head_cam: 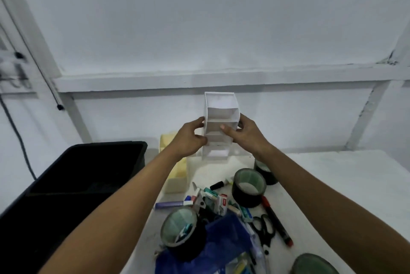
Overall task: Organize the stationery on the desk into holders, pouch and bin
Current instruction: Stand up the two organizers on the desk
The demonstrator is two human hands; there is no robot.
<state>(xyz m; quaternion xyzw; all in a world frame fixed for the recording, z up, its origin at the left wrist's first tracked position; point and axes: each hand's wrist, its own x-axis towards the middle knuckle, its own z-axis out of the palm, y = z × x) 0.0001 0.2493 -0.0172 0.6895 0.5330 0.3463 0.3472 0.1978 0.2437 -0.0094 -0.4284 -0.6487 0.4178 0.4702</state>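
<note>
Landmark: everything here is placed against the white tiered holder [218, 127] you hold up at the far end of the desk [332, 176].
Nearest edge: a black tape roll [315, 265] sits at the bottom right, cut off by the frame, well short of the holder.
Pouch: your blue mesh pouch [221, 242] lies nearer you than the holder, slumped open with pens showing through it.
Tape on pouch: a black tape roll [183, 232] rests against the pouch's left side, its hole facing up.
Scissors and marker: black-handled scissors [265, 231] lie right of the pouch, and a red-and-black marker [276, 221] lies just beyond them.
Loose pile: pens, markers and small packets [213, 201] are heaped between the pouch and the holder; a purple pen [169, 204] sticks out leftward.
Middle tapes: one black tape roll [249, 187] stands just below the holder, and another [265, 171] is partly hidden by your right forearm.
Bin: the black bin [88, 173] stands left of the holder, off the desk's left edge.
Yellow holder: a pale yellow holder [176, 176] stands between the bin and the white one.
Left hand: your left hand [189, 138] grips the white holder's left wall, fingers curled round it.
Right hand: your right hand [244, 132] clasps the right wall, thumb across the front shelves.
Holder: its compartments face you and look empty; you cannot tell whether its base touches the desk.
</note>
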